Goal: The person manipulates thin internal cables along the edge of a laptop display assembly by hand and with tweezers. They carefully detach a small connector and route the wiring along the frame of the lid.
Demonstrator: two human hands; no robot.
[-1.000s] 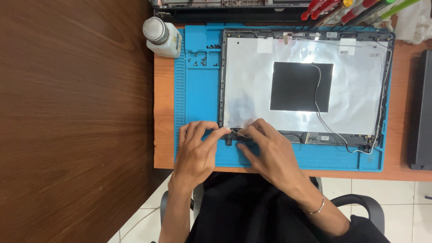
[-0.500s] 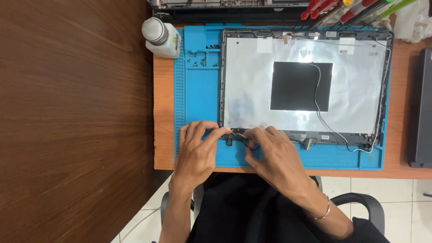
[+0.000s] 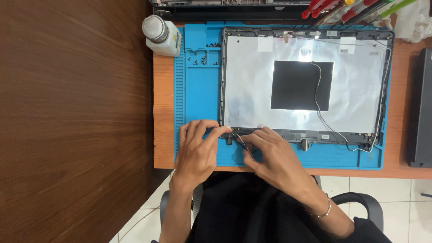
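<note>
A laptop lid shell (image 3: 252, 90), silver foil inside with a black square patch (image 3: 301, 85) and thin cables, lies on a blue work mat (image 3: 198, 99). My left hand (image 3: 198, 150) rests on the mat with its fingertips pressed on the lid's near left corner, by the hinge. My right hand (image 3: 274, 157) pinches a thin dark tool (image 3: 243, 145) with its tip at that same corner. Whether the tool is a screwdriver or tweezers I cannot tell.
A small white bottle with a metal cap (image 3: 161, 35) stands at the mat's far left corner. Tiny screws (image 3: 198, 58) lie in the mat's trays. Screwdrivers with red and green handles (image 3: 351, 9) lie at the back. A dark slab (image 3: 420, 108) sits at the right.
My right hand has shifted slightly right and its fingers have regripped the tool at the hinge corner. The left hand stays put.
</note>
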